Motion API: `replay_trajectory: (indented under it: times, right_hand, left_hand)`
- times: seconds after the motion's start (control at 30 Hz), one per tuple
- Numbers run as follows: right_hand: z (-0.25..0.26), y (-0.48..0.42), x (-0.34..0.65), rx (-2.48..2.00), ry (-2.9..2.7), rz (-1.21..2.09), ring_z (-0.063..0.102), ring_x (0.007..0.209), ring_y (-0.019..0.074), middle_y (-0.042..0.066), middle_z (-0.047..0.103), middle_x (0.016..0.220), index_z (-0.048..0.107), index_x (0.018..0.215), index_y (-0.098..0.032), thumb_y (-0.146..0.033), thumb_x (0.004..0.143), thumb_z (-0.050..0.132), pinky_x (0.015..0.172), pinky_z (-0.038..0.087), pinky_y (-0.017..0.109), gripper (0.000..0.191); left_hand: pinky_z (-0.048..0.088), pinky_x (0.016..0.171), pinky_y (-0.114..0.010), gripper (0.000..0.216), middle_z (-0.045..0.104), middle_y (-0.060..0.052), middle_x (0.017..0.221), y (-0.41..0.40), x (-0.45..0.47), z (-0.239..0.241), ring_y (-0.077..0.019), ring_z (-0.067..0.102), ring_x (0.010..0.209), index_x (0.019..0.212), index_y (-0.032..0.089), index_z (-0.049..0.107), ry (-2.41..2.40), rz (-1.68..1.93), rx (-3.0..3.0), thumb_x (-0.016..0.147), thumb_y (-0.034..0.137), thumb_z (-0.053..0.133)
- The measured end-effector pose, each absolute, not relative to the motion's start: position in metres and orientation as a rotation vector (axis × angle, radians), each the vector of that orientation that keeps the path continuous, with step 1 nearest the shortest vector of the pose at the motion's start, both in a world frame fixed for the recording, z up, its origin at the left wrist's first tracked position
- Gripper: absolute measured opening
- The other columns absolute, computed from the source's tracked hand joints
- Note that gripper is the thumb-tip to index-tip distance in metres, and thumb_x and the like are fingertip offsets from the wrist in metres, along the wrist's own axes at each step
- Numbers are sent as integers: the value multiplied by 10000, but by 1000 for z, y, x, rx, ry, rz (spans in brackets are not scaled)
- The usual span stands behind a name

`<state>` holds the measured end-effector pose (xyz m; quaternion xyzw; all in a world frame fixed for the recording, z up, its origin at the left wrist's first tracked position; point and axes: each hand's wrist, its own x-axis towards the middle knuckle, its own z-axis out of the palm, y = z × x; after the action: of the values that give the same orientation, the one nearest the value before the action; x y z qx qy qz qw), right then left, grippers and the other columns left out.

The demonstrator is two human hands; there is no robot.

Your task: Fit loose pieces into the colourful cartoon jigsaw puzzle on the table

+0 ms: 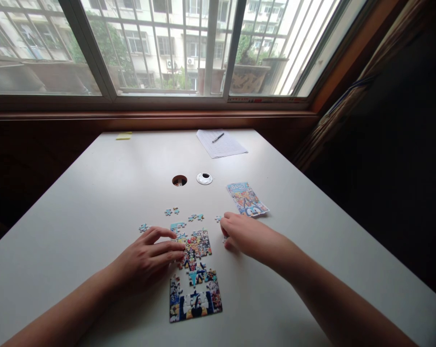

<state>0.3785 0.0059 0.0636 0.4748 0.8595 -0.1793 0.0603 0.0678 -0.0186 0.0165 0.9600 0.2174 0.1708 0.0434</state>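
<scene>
A partly built colourful jigsaw puzzle (195, 274) lies on the white table (95, 202) in front of me. My left hand (149, 258) rests flat with fingers stretched out, its fingertips touching the puzzle's left edge. My right hand (241, 233) sits just right of the puzzle with fingers curled down on the table, seemingly pinching a small piece that I cannot make out. Several loose pieces (171, 211) lie scattered just beyond the puzzle. A small reference picture card (247, 199) lies past my right hand.
A cable hole (179, 180) and its white cap (204, 178) are in the table's middle. A sheet of paper (221, 143) with a pen (218, 137) and a yellow sticky note (124, 136) lie near the far edge below the window. A curtain hangs at right.
</scene>
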Motion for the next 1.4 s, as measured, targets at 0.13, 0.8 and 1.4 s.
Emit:
replay_trajectory:
  times: [0.13, 0.8, 1.4]
  right_hand:
    - [59, 10, 383, 1409, 2678, -628, 562, 781, 192, 70, 626, 951, 577, 865, -201, -121, 765, 685, 639, 369, 288, 168]
    - [58, 43, 386, 1565, 2717, -1088, 669, 864, 181, 12, 755, 920, 750, 871, -232, -177, 852, 652, 751, 468, 287, 113]
    - [53, 50, 396, 1701, 2902, -607, 664, 913, 189, 28, 734, 997, 765, 909, -252, -140, 905, 594, 845, 477, 309, 205]
  left_hand:
    - [493, 1010, -421, 374, 675, 2, 1299, -18, 67, 14, -256, 523, 1246, 1296, 280, 605, 672, 520, 2936, 948, 145, 580]
    - [483, 1006, -428, 416, 652, 16, 1336, -19, 67, 17, -262, 497, 1263, 1319, 277, 582, 654, 505, 2916, 937, 112, 572]
    - [506, 831, -346, 189, 680, -46, 975, -6, 49, 20, -208, 616, 959, 939, 221, 696, 1182, 1327, 2064, 933, 125, 533]
